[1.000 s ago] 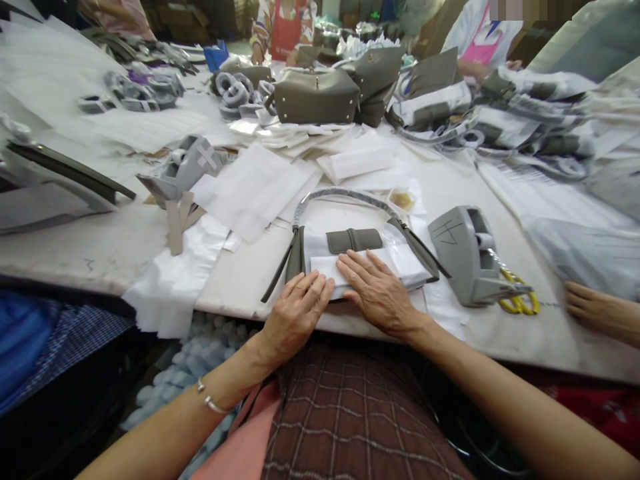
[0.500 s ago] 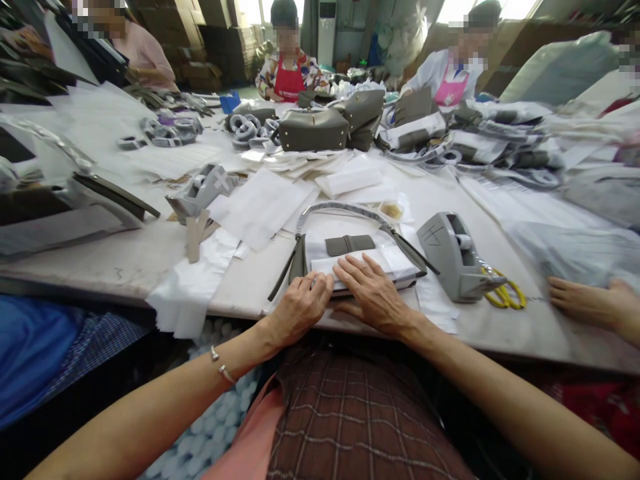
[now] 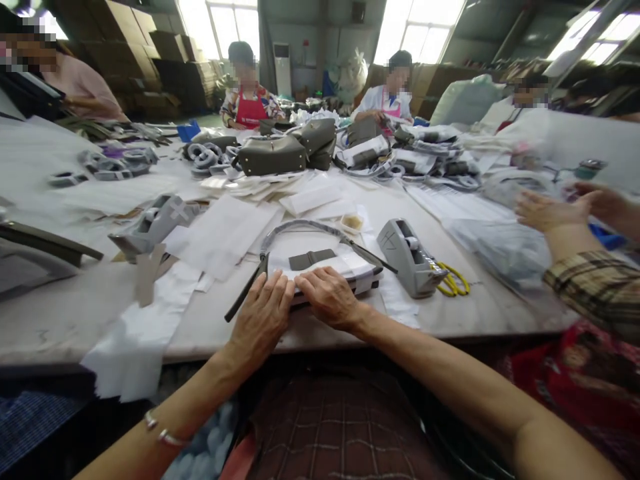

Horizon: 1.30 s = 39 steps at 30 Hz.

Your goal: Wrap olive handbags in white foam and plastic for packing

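In front of me on the table lies a dark olive handbag (image 3: 377,273), its strap wrapped in clear plastic and arching toward the far side. White paper (image 3: 350,264) covers much of its front, and a dark strap tab (image 3: 313,259) shows above the paper. My left hand (image 3: 265,307) rests on the bag's near left part, fingers stretched out flat. Beside it my right hand (image 3: 330,295) has bent fingers closed at the paper's near edge; its thumb is hidden. A grey tape dispenser (image 3: 400,257) stands right of the bag.
Yellow-handled scissors (image 3: 454,283) lie by the dispenser. Paper sheets (image 3: 225,233) and another tape dispenser (image 3: 157,223) are to the left. Finished-looking bags (image 3: 273,155) are piled at the back. A co-worker's hands (image 3: 555,213) reach in from the right near plastic bags (image 3: 495,247).
My view has tilted up and turned right. My left fingers have straightened onto the bag, while my right fingers have curled. The co-worker's hand at right has lifted from the plastic.
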Each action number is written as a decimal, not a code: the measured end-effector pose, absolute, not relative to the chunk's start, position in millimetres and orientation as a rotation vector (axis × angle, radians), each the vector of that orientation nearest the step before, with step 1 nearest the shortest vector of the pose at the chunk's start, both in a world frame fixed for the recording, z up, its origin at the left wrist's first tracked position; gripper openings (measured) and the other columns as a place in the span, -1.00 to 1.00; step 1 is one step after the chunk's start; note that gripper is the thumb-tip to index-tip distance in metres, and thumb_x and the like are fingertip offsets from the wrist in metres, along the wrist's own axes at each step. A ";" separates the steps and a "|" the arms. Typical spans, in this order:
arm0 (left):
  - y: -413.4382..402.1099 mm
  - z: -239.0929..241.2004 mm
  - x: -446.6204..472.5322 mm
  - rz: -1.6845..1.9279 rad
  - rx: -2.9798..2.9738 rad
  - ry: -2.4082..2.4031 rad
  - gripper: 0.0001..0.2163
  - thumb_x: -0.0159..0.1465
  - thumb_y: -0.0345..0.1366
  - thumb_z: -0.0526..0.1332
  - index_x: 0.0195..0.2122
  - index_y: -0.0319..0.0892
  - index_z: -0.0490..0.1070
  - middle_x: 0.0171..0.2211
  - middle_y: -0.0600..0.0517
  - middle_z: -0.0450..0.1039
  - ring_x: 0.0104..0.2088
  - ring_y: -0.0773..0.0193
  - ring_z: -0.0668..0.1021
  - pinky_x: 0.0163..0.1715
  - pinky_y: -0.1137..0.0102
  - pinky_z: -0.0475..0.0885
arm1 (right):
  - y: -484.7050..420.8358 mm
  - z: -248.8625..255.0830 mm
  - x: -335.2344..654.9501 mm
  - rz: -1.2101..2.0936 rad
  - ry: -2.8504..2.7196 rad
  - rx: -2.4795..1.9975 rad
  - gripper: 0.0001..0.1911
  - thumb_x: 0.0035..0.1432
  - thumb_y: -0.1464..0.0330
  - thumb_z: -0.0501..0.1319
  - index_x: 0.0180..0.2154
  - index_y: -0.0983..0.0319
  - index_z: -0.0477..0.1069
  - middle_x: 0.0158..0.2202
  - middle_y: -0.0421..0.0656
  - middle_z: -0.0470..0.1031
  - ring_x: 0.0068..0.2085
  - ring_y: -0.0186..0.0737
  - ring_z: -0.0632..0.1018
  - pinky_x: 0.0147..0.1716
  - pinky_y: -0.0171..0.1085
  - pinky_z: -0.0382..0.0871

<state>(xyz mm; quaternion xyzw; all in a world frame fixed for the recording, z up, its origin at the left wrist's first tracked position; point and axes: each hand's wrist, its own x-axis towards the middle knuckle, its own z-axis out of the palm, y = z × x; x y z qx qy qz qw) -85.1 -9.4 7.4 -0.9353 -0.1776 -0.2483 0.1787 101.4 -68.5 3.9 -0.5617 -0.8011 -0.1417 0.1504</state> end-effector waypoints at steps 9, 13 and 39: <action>-13.4 -20.2 -104.1 -0.921 -2.672 -0.531 -0.67 0.38 -0.47 0.05 0.15 -0.26 0.33 -0.07 -0.13 0.54 -0.09 0.08 0.56 -0.05 0.23 0.42 | -63.4 39.5 133.5 0.036 -2.061 -1.600 -0.55 0.28 0.12 0.22 0.09 0.24 0.36 0.00 -0.07 0.54 0.00 -0.13 0.52 0.01 -0.17 0.41; -15.9 -27.0 -103.8 -1.009 -2.673 -0.574 -0.70 0.40 -0.47 0.06 0.13 -0.23 0.37 -0.05 -0.10 0.54 -0.06 0.12 0.55 0.01 0.25 0.37 | -23.5 37.9 218.9 -0.221 -1.790 -1.994 -0.55 0.34 0.18 0.14 0.14 0.29 0.36 0.22 0.08 0.35 0.26 0.03 0.32 0.22 0.05 0.20; -12.0 -36.7 -107.4 -1.112 -2.715 -0.508 -0.71 0.37 -0.49 0.14 0.10 -0.30 0.42 -0.04 -0.13 0.55 -0.04 0.06 0.55 0.01 0.20 0.37 | -81.2 6.5 275.5 -0.435 -2.372 -2.393 -0.84 0.21 0.47 0.21 -0.25 0.30 0.58 0.05 0.05 0.50 0.26 0.14 0.29 0.31 0.15 -0.14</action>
